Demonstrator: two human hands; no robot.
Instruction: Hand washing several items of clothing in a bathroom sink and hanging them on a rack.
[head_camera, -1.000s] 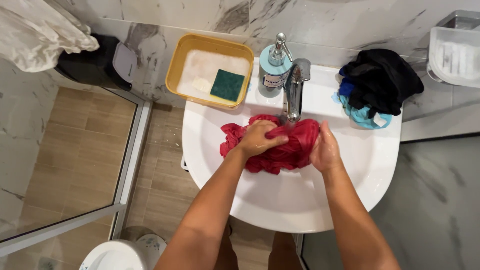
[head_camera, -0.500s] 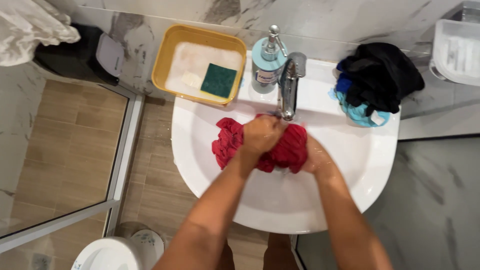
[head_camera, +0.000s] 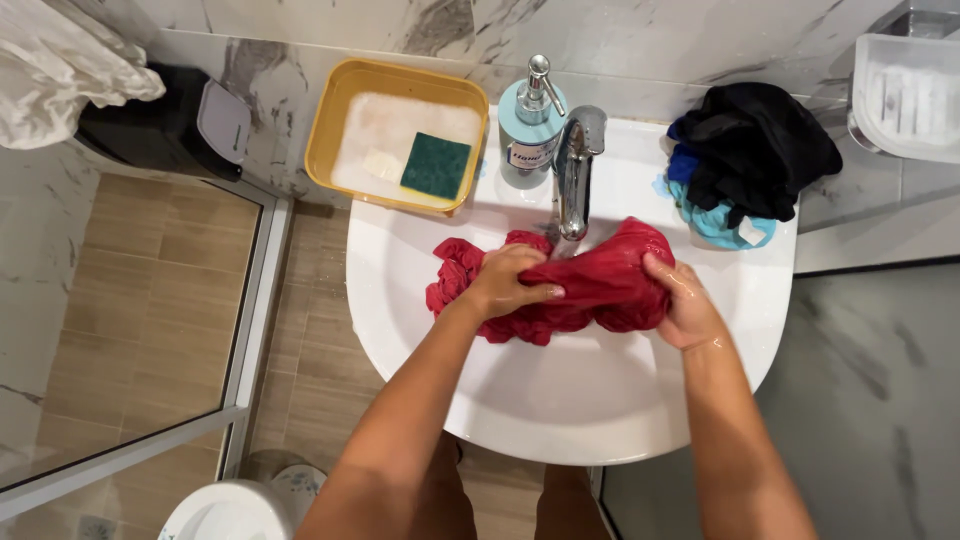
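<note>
Gripping the wet red garment at mid-frame, the left hand and right hand both close on it in the white sink under the chrome tap; bunching the cloth close beneath the spout would likely rinse it best. Upper left, a yellow tub holds sudsy water, a green sponge and a pale soap piece.

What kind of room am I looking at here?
Most likely a home bathroom: a white washbasin with a chrome tap, a toilet at lower left, and marble-look wall tiles. Both hands grip a wet red garment in the basin.
</note>
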